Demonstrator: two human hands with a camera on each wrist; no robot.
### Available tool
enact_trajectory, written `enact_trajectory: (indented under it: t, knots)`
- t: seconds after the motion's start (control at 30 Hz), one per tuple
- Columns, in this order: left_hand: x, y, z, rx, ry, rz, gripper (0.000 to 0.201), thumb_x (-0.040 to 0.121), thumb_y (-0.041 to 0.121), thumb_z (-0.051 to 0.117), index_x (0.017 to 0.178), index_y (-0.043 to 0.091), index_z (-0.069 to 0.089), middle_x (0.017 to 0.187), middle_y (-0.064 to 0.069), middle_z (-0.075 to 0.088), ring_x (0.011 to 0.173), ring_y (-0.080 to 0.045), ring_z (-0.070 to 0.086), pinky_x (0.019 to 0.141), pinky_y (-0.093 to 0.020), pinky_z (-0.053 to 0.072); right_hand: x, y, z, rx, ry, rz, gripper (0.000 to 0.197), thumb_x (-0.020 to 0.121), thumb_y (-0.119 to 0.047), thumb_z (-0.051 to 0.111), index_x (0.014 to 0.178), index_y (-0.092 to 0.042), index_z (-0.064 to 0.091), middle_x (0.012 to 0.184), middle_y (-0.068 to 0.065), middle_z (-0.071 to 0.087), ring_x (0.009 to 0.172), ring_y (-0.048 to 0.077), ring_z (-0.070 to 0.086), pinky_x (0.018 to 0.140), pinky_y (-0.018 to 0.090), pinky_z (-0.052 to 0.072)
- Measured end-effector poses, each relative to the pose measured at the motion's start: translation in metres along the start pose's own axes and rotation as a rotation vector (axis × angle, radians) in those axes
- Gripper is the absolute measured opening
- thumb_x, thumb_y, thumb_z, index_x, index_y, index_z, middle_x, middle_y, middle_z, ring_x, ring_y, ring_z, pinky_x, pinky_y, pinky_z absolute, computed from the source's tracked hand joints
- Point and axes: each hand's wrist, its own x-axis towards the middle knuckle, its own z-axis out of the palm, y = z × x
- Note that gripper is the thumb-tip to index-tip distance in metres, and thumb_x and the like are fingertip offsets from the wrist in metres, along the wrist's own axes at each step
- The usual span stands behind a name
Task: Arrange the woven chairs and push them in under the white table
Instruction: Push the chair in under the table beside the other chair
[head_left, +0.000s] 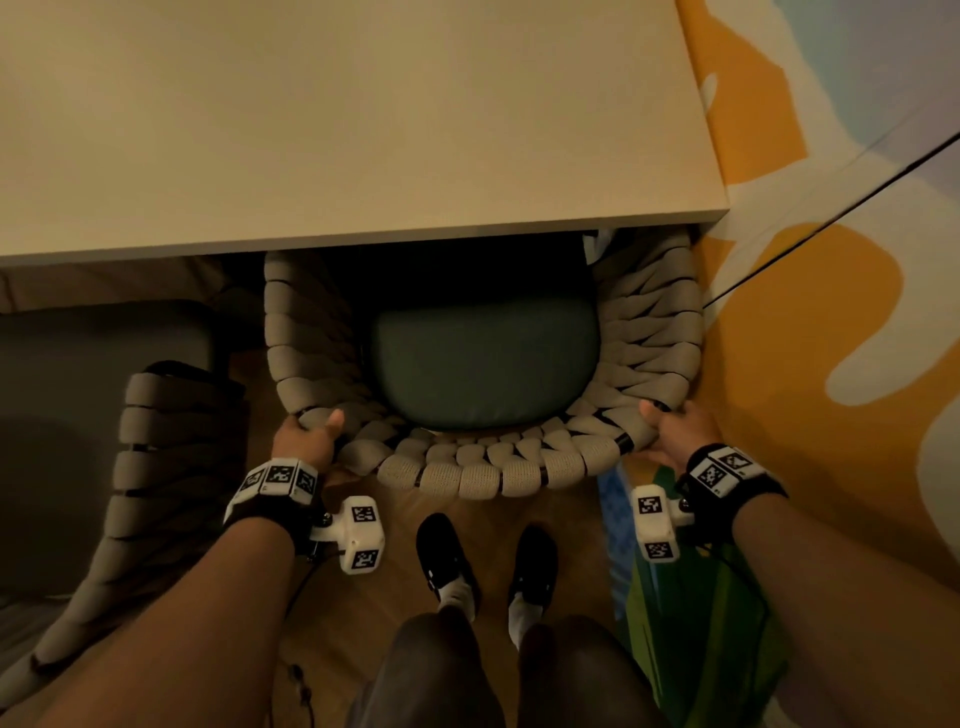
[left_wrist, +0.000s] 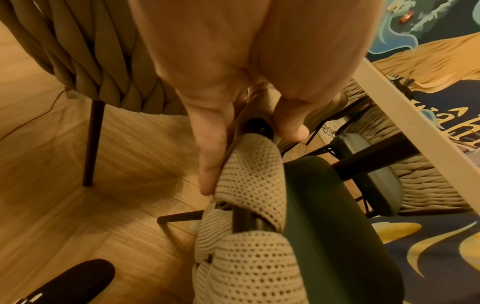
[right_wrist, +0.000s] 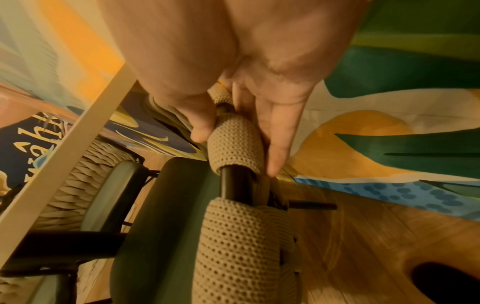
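Fingers: both sets are curling round the padded top rail of the woven chair (head_left: 488, 467), thumbs lying on top and fingers (left_wrist: 210, 164) wrapping down the outer side.
Left hand (head_left: 306, 434): gripping the rail at the chair's left rear corner, next to a bare bit of dark frame.
Right hand (head_left: 675, 431): gripping the rail at the right rear corner, its fingers (right_wrist: 275, 144) pressing along a knitted band.
Chair: standing with the front of its green cushion (head_left: 483, 364) sitting in shadow under the edge of the white table (head_left: 337, 130); the curved back is sticking out toward the person.
Second chair (head_left: 150, 493): standing on the left, outside the table, just beside the left forearm.
Third chair (left_wrist: 420, 181): showing under the table on the far side.
Feet: black shoes (head_left: 447, 556) standing on the wooden floor (head_left: 363, 613) right behind the chair.
Wall (head_left: 831, 312): running close along the right, painted in orange and white.
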Motion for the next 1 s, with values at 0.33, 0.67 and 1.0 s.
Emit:
enact_trajectory:
  t: [0.33, 0.67, 1.0]
  knots:
    - [-0.031, -0.026, 0.008, -0.132, -0.004, 0.011, 0.041, 0.096, 0.016, 0.056, 0.136, 0.016, 0.049, 0.128, -0.012, 0.061, 0.114, -0.032, 0.06, 0.079, -0.032, 0.047, 0.015, 0.031, -0.016, -0.267, 0.03, -0.059, 0.08, 0.052, -0.063, 0.072, 0.121, -0.026, 0.056, 0.119, 0.009, 0.065, 0.105, 0.034, 0.063, 0.094, 0.053, 0.051]
    - [-0.015, -0.024, 0.004, -0.228, 0.01, -0.053, 0.042, 0.096, 0.017, 0.056, 0.137, 0.026, 0.051, 0.128, -0.012, 0.061, 0.111, -0.035, 0.062, 0.075, -0.034, 0.051, -0.004, 0.015, -0.01, -0.164, -0.018, -0.026, 0.046, 0.078, -0.033, 0.074, 0.117, -0.03, 0.051, 0.116, 0.008, 0.064, 0.108, 0.036, 0.061, 0.095, 0.056, 0.049]
    - [-0.026, -0.044, -0.003, -0.286, -0.027, -0.028, 0.059, 0.093, 0.017, 0.06, 0.146, 0.024, 0.035, 0.115, -0.01, 0.064, 0.1, -0.029, 0.062, 0.091, -0.046, 0.052, -0.037, 0.016, -0.006, -0.427, -0.033, -0.003, 0.021, 0.087, -0.033, 0.066, 0.095, -0.015, 0.057, 0.101, 0.01, 0.061, 0.098, 0.032, 0.061, 0.093, 0.05, 0.052]
